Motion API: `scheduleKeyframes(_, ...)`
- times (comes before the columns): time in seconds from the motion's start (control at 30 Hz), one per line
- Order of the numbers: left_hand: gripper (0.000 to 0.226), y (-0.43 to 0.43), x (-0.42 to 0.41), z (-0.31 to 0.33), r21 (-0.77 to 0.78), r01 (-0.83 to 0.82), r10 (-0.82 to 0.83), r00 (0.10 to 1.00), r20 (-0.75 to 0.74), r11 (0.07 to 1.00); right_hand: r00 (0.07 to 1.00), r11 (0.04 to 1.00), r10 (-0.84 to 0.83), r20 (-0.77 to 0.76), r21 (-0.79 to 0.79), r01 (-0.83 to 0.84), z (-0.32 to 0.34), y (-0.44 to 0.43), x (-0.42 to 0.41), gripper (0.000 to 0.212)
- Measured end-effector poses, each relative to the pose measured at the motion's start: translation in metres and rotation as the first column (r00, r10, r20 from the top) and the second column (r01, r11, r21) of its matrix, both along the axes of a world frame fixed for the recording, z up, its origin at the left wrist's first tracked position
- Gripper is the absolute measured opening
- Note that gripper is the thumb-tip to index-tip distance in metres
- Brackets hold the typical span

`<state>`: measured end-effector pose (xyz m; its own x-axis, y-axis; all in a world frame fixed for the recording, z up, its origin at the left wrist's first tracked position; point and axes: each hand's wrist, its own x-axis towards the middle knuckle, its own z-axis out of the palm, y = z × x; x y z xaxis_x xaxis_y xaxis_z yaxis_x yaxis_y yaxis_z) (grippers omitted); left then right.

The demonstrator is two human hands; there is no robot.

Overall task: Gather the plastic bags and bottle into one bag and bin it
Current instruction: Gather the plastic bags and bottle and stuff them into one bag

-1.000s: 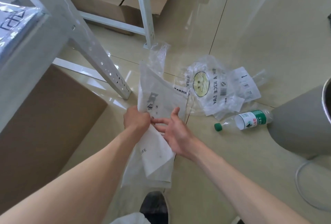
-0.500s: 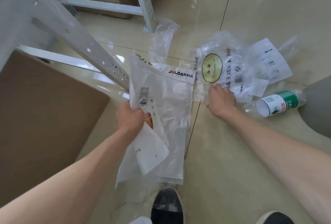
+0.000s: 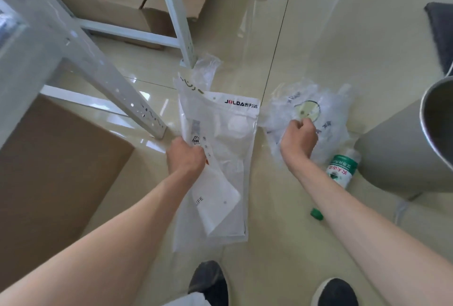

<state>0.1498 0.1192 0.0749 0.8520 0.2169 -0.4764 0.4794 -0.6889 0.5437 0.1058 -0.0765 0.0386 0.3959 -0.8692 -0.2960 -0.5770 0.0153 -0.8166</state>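
Observation:
My left hand [image 3: 186,157] grips the left edge of a large frosted plastic bag [image 3: 228,149] printed "JOLDA", with smaller white bags tucked against it; it hangs above the floor. My right hand [image 3: 297,138] is closed on a crumpled clear bag with a yellow smiley face [image 3: 306,109], lifted slightly off the tiles. A clear plastic bottle [image 3: 339,171] with a green-and-white label and green cap lies on the floor just right of my right forearm. Another thin clear bag [image 3: 206,68] lies by the shelf leg.
A grey round bin [image 3: 402,156] stands at the right, its open rim at the frame edge. A white metal shelf frame [image 3: 117,90] and cardboard boxes [image 3: 49,178] fill the left and back. My dark shoes [image 3: 208,281] are at the bottom on glossy beige tiles.
My right hand left the large bag, reached right and closed on the smiley bag, bunching and lifting it. The left hand keeps its hold on the large bag.

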Motion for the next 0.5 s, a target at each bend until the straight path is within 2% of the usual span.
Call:
scheduleKeyframes(0.07, 0.035, -0.014, -0.001, 0.004, -0.024, -0.02, 0.02, 1.0, -0.002, 1.0, 0.997, 1.0, -0.013, 0.071, -0.014, 0.015, 0.017, 0.012, 0.004, 0.028)
scheduleKeyframes(0.1, 0.034, -0.022, 0.0, 0.007, -0.036, -0.032, 0.032, 0.999, -0.003, 0.999, 0.991, 0.997, -0.079, 0.112, 0.026, 0.077, 0.025, 0.016, 0.008, 0.024)
scheduleKeyframes(0.13, 0.033, -0.028, 0.0, 0.009, -0.048, -0.043, 0.043, 0.999, -0.004, 0.998, 0.967, 0.976, -0.206, 0.147, 0.098, 0.193, 0.031, 0.017, 0.011, 0.02)
scheduleKeyframes(0.2, 0.031, -0.037, 0.001, 0.015, -0.064, -0.077, 0.078, 0.997, 0.01, 0.995, 0.856, 0.857, -0.489, 0.168, 0.276, 0.435, 0.038, 0.01, 0.017, 0.024)
scheduleKeyframes(0.23, 0.031, -0.039, 0.001, 0.018, -0.066, -0.086, 0.088, 0.996, 0.022, 0.994, 0.803, 0.802, -0.574, 0.16, 0.307, 0.512, 0.041, 0.003, 0.018, 0.028)
scheduleKeyframes(0.27, 0.031, -0.041, 0.0, 0.019, -0.063, -0.091, 0.093, 0.995, 0.029, 0.994, 0.789, 0.792, -0.592, 0.162, 0.294, 0.535, 0.043, -0.001, 0.018, 0.03)
scheduleKeyframes(0.4, 0.031, -0.04, 0.001, 0.017, -0.022, -0.14, 0.14, 0.99, -0.007, 0.99, 0.92, 0.938, -0.342, 0.191, 0.124, 0.323, 0.042, 0.012, 0.015, 0.018)
scheduleKeyframes(0.47, 0.034, -0.035, 0.003, 0.009, -0.059, -0.134, 0.133, 0.991, -0.03, 0.989, 0.985, 0.995, -0.033, 0.167, -0.086, 0.048, 0.032, 0.021, 0.011, 0.016)
scheduleKeyframes(0.5, 0.034, -0.032, 0.004, 0.005, -0.122, -0.106, 0.104, 0.994, -0.026, 0.987, 0.98, 0.975, 0.171, 0.106, -0.16, -0.153, 0.028, 0.024, 0.008, 0.02)
